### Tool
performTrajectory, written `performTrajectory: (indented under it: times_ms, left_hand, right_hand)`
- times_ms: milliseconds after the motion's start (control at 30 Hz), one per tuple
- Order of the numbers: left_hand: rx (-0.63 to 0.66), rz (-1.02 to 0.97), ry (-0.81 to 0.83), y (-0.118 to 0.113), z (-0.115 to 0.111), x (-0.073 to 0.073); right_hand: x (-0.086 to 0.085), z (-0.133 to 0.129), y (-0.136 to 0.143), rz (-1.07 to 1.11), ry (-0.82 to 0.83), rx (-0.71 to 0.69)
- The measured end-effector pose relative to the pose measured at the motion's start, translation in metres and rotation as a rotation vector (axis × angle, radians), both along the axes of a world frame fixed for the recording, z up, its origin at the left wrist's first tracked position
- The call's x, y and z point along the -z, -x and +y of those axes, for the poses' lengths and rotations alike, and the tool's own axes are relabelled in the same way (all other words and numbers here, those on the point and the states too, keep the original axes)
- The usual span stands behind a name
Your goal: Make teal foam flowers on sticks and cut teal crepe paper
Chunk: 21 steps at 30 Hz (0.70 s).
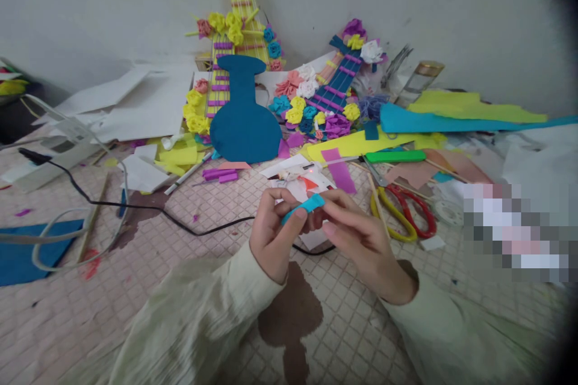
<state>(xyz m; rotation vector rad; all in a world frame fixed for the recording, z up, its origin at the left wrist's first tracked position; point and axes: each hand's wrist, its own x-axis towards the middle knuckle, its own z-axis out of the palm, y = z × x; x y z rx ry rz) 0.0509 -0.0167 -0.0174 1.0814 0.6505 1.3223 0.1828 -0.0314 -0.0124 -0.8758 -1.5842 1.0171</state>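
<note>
A small folded strip of turquoise crepe paper (315, 202) is held up in front of me between both hands. My left hand (276, 231) is closed on it, the thumb pressed along the strip. My right hand (361, 240) pinches its right end with thumb and fingertips. Just beyond the fingers lies what looks like a hot glue gun (309, 181) with an orange trigger, partly hidden by the hands; a black cord (194, 233) runs off left. Behind it, a dark blue guitar-shaped cutout (246, 126) leans upright.
Paper-flower guitars (336, 93) stand along the wall. To the right lie scissors with red and yellow handles (413, 210), a green-handled cutter (395, 156) and a tape roll (448, 212). On the left are a power strip (49, 165), white board sheets (135, 102) and blue paper (38, 252).
</note>
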Motion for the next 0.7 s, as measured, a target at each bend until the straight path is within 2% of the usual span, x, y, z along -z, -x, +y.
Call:
performTrajectory:
  times_ms: [133, 300, 500, 700]
  left_hand:
    - [-0.01, 0.077, -0.02, -0.0006, -0.0007, 0.0012]
    - [-0.031, 0.238, -0.037, 0.0004, -0.0008, 0.0035]
    - [0.009, 0.2, -0.074, 0.0018, -0.0014, 0.0053]
    - [-0.022, 0.291, -0.06, 0.0042, -0.0011, 0.0087]
  right_hand:
    - [0.002, 0.0012, -0.0003, 0.036, 0.052, 0.021]
    - [0.0006, 0.001, 0.0, -0.024, 0.107, 0.023]
    - [-0.0001, 0.0, 0.0012, -0.022, 0.099, 0.004]
    - [-0.0004, -0.0016, 0.0014, -0.023, 0.103, -0.016]
